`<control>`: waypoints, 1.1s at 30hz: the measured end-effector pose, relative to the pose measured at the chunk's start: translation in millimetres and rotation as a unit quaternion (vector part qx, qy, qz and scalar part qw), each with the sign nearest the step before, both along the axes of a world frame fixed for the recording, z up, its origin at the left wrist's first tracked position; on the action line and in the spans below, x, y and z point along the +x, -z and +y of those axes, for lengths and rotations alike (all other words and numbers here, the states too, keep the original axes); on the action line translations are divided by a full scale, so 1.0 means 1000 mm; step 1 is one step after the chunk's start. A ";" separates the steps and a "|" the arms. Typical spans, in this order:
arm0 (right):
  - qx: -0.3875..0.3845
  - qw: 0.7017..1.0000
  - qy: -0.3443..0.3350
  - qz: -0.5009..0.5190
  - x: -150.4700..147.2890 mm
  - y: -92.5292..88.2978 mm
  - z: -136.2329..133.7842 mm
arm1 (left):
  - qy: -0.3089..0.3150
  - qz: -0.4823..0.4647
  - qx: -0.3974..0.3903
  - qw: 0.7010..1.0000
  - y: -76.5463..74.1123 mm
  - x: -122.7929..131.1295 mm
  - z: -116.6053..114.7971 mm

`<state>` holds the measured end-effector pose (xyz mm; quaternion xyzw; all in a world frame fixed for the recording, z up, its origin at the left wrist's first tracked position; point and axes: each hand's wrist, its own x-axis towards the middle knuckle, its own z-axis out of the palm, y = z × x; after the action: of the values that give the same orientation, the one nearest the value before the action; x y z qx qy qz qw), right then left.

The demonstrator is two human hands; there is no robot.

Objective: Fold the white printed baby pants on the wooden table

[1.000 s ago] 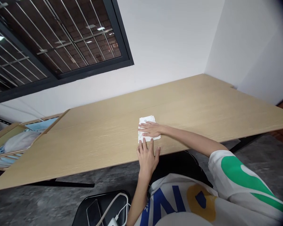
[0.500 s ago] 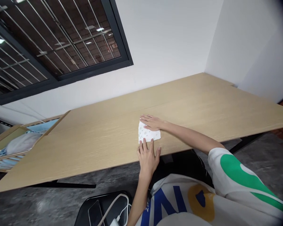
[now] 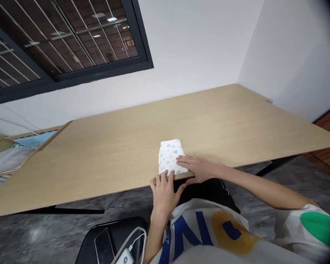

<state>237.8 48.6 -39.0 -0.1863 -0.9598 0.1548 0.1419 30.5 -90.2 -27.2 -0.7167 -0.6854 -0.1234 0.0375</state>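
Note:
A white folded diaper (image 3: 170, 154) with small printed figures lies flat on the wooden table (image 3: 110, 161), close to its front edge. My left hand (image 3: 163, 189) is open at the diaper's near left corner, fingertips touching its lower edge and thumb apart below the table edge. My right hand (image 3: 199, 168) lies open over the diaper's right side, with its fingers stretched across and its thumb at the table edge. Part of the diaper's right side is hidden under those fingers.
A black chair (image 3: 85, 238) below left carries a phone (image 3: 103, 246) and a white charger (image 3: 125, 256) with a cable. Left of the table stands a wooden-framed crib or box (image 3: 53, 138) with blue and white fabric inside. A barred window (image 3: 71, 40) is behind.
My right hand has drawn back from the diaper's far side to its near right side, uncovering the print. My left hand has shifted slightly left, and the diaper now sits nearer the edge.

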 end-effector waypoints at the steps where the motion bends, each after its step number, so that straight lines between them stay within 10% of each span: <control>1: -0.003 1.000 0.003 0.007 0.003 0.005 -0.007 | 0.000 -0.011 -0.012 1.000 -0.003 -0.003 -0.002; 11: -0.083 0.991 0.076 0.077 0.012 -0.014 -0.025 | 0.093 -0.170 -0.065 0.979 -0.013 -0.050 0.013; 19: -0.194 0.952 0.180 0.157 -0.004 -0.033 0.003 | -0.005 -0.305 0.009 0.952 0.001 -0.051 0.059; 33: 0.014 0.920 0.382 0.086 -0.043 -0.017 0.032 | -0.095 -0.172 0.100 0.975 0.005 -0.028 0.086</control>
<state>194.7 80.3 -21.6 -0.5226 -0.8018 0.0912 0.2752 2.6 -4.0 -32.2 -0.6088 -0.7307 -0.3090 0.0017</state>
